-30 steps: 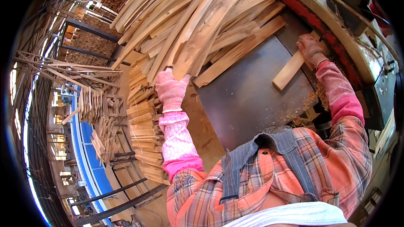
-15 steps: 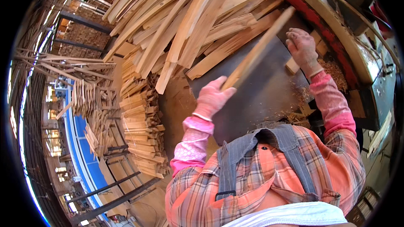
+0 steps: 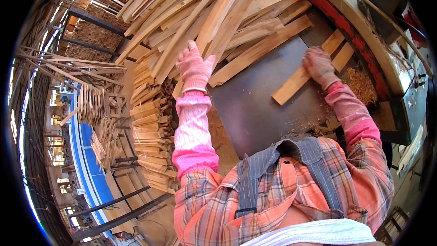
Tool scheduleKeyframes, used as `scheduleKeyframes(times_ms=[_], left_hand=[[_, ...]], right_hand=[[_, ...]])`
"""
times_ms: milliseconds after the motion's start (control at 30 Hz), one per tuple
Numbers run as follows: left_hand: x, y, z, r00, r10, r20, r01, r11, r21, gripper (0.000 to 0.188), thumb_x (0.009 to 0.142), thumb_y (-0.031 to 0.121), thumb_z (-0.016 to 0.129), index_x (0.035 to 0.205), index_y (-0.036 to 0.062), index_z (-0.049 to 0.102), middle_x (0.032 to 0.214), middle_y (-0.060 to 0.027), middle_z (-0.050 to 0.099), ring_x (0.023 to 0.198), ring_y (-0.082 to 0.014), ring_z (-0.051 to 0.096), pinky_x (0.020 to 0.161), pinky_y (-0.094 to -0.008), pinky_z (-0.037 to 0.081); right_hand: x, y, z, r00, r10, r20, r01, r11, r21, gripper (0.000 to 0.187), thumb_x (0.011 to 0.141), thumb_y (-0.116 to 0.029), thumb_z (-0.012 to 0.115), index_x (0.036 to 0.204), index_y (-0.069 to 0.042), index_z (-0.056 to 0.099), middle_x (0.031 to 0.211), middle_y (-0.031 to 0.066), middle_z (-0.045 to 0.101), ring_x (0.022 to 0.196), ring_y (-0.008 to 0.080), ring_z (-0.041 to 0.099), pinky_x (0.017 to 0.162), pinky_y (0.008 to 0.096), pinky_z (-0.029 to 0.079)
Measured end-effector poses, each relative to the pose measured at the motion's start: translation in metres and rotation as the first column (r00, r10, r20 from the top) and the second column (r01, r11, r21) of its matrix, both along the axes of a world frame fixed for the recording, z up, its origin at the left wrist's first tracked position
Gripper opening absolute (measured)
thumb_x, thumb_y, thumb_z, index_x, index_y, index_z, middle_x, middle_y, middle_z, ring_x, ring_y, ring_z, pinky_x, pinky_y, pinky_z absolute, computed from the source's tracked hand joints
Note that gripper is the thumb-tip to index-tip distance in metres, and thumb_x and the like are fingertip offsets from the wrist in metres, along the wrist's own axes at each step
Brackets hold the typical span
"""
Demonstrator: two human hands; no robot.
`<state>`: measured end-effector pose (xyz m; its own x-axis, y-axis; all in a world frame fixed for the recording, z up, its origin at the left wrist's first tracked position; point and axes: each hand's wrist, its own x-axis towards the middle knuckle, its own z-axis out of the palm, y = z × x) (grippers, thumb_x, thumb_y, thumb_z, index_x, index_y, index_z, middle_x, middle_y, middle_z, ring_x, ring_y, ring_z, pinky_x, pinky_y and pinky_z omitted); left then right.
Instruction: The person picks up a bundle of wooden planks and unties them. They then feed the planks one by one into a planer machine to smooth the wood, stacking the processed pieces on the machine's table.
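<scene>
My left hand [image 3: 195, 67], gloved in pale pink, is over the near end of the wood pile, its thumb spread from its fingers and nothing held. Just beyond it lie long pale wooden boards [image 3: 223, 23], stacked loosely and overlapping. My right hand [image 3: 320, 66], in a dusty glove, is closed over a short wooden slat [image 3: 290, 86] on the dark metal tabletop [image 3: 255, 114]. The slat lies slantwise, its near end pointing toward my left. Right beside it, another slat [image 3: 343, 57] lies by the red machine edge.
A red-edged machine frame [image 3: 359, 41] borders the table on the right, with wood shavings [image 3: 360, 84] heaped against it. Bundled short slats [image 3: 152, 141] stand stacked at left. Farther left are a blue-topped conveyor [image 3: 94, 155] and racks of sticks [image 3: 93, 102].
My left hand has let go of a wooden slat and moved left to the pile. My right hand has come down onto a slat on the table, which now reaches nearer to me.
</scene>
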<state>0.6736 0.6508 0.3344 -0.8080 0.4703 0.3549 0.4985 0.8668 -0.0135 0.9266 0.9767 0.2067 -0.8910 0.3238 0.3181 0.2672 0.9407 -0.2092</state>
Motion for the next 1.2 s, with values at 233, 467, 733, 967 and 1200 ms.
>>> scheduleKeyframes(times_ms=[233, 467, 733, 967, 1200], left_hand=[[0.041, 0.000, -0.001, 0.963, -0.180, 0.201, 0.121, 0.954, 0.275, 0.070, 0.092, 0.042, 0.073, 0.147, 0.0034, 0.052, 0.112, -0.0193, 0.070, 0.094, -0.0325, 0.070, 0.079, -0.0442, 0.059], [0.124, 0.022, -0.068, 0.231, -0.533, 0.814, -0.281, 0.764, 0.580, 0.045, 0.096, 0.034, 0.072, 0.126, -0.0004, 0.069, 0.098, -0.0050, 0.075, 0.082, -0.0157, 0.068, 0.077, -0.0313, 0.055], [0.086, 0.021, -0.012, 0.777, -0.372, 0.507, 0.239, 0.920, 0.310, 0.049, 0.094, 0.045, 0.070, 0.121, 0.0042, 0.071, 0.113, -0.0209, 0.073, 0.106, -0.0351, 0.070, 0.093, -0.0412, 0.055], [-0.084, -0.072, 0.027, 0.919, 0.336, 0.204, -0.267, 0.914, -0.305, 0.096, 0.083, 0.034, 0.080, 0.161, 0.0106, 0.029, 0.163, -0.0155, 0.037, 0.152, -0.0324, 0.033, 0.123, -0.0468, 0.032], [-0.114, -0.077, 0.008, 0.947, 0.231, 0.224, -0.166, 0.947, -0.274, 0.085, 0.081, 0.037, 0.079, 0.152, 0.0083, 0.041, 0.141, -0.0198, 0.059, 0.132, -0.0378, 0.057, 0.110, -0.0473, 0.045]], right_hand=[[0.020, 0.044, 0.010, 0.984, -0.158, 0.082, 0.161, 0.987, -0.024, 0.024, 0.092, -0.028, 0.063, 0.103, -0.009, 0.072, 0.116, 0.0094, 0.069, 0.123, 0.0318, 0.059, 0.105, 0.0428, 0.046], [-0.003, -0.041, 0.056, 0.948, 0.117, -0.297, -0.132, 0.991, -0.031, 0.023, 0.077, -0.008, 0.077, 0.100, -0.009, 0.071, 0.111, 0.0133, 0.072, 0.111, 0.0342, 0.067, 0.098, 0.0452, 0.053], [-0.055, -0.098, 0.028, 0.963, 0.262, 0.062, -0.255, 0.962, -0.094, 0.025, 0.086, -0.028, 0.067, 0.086, -0.003, 0.073, 0.099, 0.0152, 0.072, 0.106, 0.0345, 0.066, 0.097, 0.0456, 0.051], [-0.048, -0.007, 0.018, 0.960, -0.079, 0.270, 0.075, 0.997, 0.027, 0.029, 0.091, -0.031, 0.065, 0.094, -0.003, 0.073, 0.101, 0.0202, 0.071, 0.104, 0.0392, 0.067, 0.091, 0.0497, 0.054], [0.002, 0.094, 0.018, 0.950, -0.242, 0.196, 0.222, 0.968, 0.117, 0.024, 0.095, -0.032, 0.065, 0.104, -0.011, 0.070, 0.115, 0.0162, 0.066, 0.110, 0.0390, 0.063, 0.094, 0.0487, 0.051]])
